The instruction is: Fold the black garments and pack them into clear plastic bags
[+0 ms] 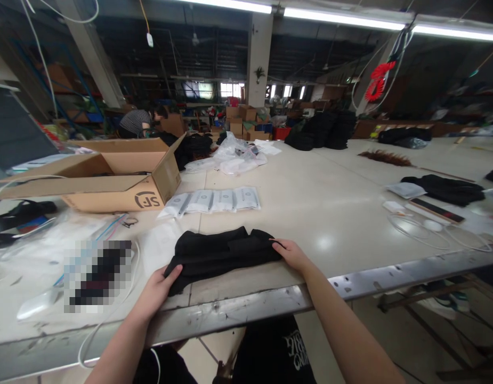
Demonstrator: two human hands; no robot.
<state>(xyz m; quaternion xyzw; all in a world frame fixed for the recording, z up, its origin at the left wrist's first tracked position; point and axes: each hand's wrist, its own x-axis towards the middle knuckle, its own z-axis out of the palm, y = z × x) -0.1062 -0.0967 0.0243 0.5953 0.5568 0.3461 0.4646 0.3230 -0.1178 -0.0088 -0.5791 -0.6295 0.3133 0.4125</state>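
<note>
A folded black cloth garment (226,253) lies lengthwise near the front edge of the table. My left hand (160,285) grips its left end, thumb on top and fingers out of sight beneath. At the opposite end, my right hand (290,253) pinches the fabric's edge between thumb and fingers. The exact kind of garment cannot be made out. Just behind it, several flat white printed packets (212,200) lie in an overlapping row. A sheet of clear plastic (160,240) is by the garment's left side.
An open cardboard box (118,194) stands at the back left. Clear plastic bags (236,154) and stacked black cloth (322,130) sit farther back. Plastic packaging and a white cable (136,266) are on the left. A metal edge (262,298) borders the table. A person in stripes (136,122) bends over behind.
</note>
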